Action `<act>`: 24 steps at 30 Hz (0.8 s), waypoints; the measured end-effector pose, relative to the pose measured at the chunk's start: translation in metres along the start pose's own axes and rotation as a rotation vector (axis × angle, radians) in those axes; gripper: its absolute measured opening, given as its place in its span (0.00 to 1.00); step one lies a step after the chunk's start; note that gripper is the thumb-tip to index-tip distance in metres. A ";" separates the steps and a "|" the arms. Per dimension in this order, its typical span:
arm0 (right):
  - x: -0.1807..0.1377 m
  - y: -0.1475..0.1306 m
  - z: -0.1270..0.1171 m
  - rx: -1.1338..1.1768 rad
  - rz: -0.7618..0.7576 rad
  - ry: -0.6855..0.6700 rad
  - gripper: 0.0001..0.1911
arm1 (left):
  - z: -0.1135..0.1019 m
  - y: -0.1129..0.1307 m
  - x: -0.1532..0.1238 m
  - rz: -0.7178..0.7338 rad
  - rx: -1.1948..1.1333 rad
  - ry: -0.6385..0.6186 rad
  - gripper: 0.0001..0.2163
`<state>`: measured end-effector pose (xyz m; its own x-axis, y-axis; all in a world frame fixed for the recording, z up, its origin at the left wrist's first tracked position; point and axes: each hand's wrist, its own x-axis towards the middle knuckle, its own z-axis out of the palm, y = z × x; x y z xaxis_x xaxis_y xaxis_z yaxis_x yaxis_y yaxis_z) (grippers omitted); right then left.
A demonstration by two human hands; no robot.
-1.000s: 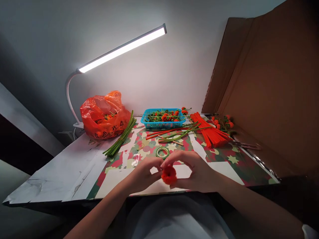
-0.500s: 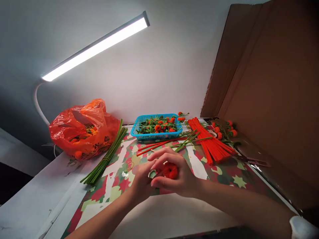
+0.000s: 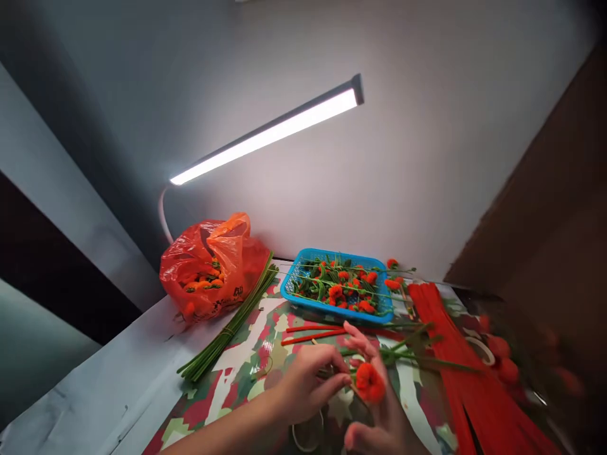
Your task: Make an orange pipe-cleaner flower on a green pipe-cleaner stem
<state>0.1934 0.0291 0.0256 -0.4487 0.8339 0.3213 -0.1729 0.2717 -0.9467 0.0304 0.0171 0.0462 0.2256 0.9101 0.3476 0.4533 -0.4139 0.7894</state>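
Observation:
A round red-orange fuzzy flower (image 3: 370, 382), which looks made of pipe cleaner, is between my two hands. My left hand (image 3: 313, 382) is closed in a pinch on its short stem side, thumb against fingers. My right hand (image 3: 386, 411) is spread beside the flower, fingers stretched up behind it and thumb apart below. Whether its palm touches the flower I cannot tell. Under my left hand a pale ring (image 3: 308, 447) shows faintly, perhaps a tape roll. Just beyond my hands lie red sticks (image 3: 308, 339) and green stems (image 3: 403, 354).
A blue basket (image 3: 289, 292) holds green stems and red flowers. Left of it stand a red plastic bag (image 3: 190, 268) of orange flowers and a green stem bundle (image 3: 227, 332). Red pipe cleaners (image 3: 455, 354) lie right, near blurred red flowers (image 3: 502, 360). A lamp (image 3: 270, 139) shines above.
The view has swung left and tilted. My right hand has opened from its curl around the flower; my left hand now pinches the flower's stem side.

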 end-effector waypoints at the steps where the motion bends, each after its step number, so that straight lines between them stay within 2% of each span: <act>1: 0.000 0.007 -0.003 0.020 0.021 0.012 0.43 | -0.007 -0.002 0.001 -0.015 0.020 0.021 0.09; 4: 0.000 0.020 -0.009 0.079 0.126 -0.014 0.38 | -0.031 -0.013 -0.004 -0.001 0.133 0.152 0.09; 8: 0.007 0.012 -0.004 -0.062 0.178 0.021 0.26 | -0.053 -0.028 -0.024 0.104 0.297 0.273 0.06; 12: 0.024 -0.010 0.012 -0.201 0.133 -0.039 0.16 | -0.067 -0.033 -0.031 0.280 0.400 0.240 0.04; 16: 0.039 -0.022 0.026 -0.337 0.064 0.017 0.06 | -0.085 -0.034 -0.022 0.353 0.341 0.186 0.03; 19: 0.044 -0.026 0.032 -0.398 -0.024 0.077 0.04 | -0.097 -0.031 -0.012 0.276 0.142 0.182 0.03; 24: 0.041 -0.029 0.045 -0.356 -0.048 0.190 0.04 | -0.099 -0.018 0.004 -0.007 -0.170 0.156 0.05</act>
<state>0.1406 0.0336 0.0672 -0.2716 0.8812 0.3869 0.1395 0.4338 -0.8901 -0.0625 0.0302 0.0836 0.0812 0.9106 0.4051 0.2997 -0.4100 0.8615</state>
